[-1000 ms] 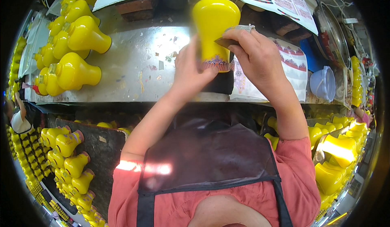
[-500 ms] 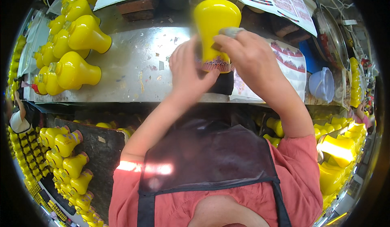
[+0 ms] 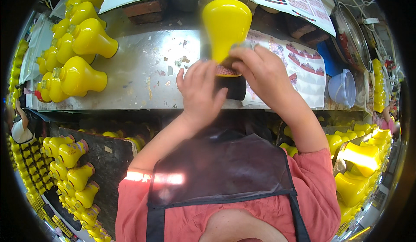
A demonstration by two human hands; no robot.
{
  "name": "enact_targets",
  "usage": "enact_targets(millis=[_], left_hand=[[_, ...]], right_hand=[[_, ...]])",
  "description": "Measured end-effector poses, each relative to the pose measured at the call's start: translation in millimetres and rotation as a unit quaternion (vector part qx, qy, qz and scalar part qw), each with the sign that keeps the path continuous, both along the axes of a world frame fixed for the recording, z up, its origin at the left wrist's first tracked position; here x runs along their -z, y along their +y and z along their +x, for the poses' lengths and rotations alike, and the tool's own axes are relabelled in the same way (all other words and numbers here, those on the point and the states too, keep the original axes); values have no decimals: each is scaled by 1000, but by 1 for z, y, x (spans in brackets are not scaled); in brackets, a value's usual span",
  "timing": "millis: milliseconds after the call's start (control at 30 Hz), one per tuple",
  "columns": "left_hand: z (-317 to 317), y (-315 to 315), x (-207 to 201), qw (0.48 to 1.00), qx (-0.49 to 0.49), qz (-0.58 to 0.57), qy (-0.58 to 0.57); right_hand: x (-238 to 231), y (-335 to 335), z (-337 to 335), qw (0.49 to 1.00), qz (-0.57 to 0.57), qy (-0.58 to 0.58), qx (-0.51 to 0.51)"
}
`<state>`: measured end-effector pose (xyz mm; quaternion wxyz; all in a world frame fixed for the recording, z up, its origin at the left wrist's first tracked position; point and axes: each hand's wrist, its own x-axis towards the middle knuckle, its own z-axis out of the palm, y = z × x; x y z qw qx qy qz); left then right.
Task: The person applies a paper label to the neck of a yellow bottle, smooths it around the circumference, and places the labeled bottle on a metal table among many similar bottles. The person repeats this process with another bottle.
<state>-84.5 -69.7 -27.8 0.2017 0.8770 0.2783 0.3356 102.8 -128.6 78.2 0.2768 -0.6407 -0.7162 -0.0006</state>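
Right hand grasps the yellow bottle; left hand, released, steadies it. The label could wrinkle if pressed unevenly.

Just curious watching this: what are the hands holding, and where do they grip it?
A yellow bottle. The right hand grips its lower end; the left hand touches the same end.

Bare metal tabletop left of hands

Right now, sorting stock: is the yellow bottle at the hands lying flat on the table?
No, the yellow bottle stands upright between both hands, on a dark stand.
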Motion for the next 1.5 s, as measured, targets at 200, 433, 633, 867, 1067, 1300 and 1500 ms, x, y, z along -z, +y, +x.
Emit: enact_targets(millis=[200, 433, 633, 867, 1067, 1300, 1500], left_hand=[[0, 0, 9, 1000, -5, -4, -3], [-5, -3, 0, 999, -40, -13, 1], [-6, -7, -7, 999, 4, 34, 22], [0, -12, -3, 1000, 2, -14, 6], [-1, -14, -2, 1000, -1, -21, 3], [0, -14, 8, 999, -14, -23, -35], [-5, -14, 4, 999, -14, -34, -16]], right_hand=[[-22, 27, -15, 987, -49, -62, -143], [-22, 15, -5, 997, 0, -58, -57], [35, -11, 8, 992, 56, 21, 109], [56, -15, 2, 970, 154, 104, 159], [36, -4, 0, 983, 141, -21, 115], [12, -13, -24, 973, 95, -187, -100], [-2, -14, -12, 947, -22, 297, 118]])
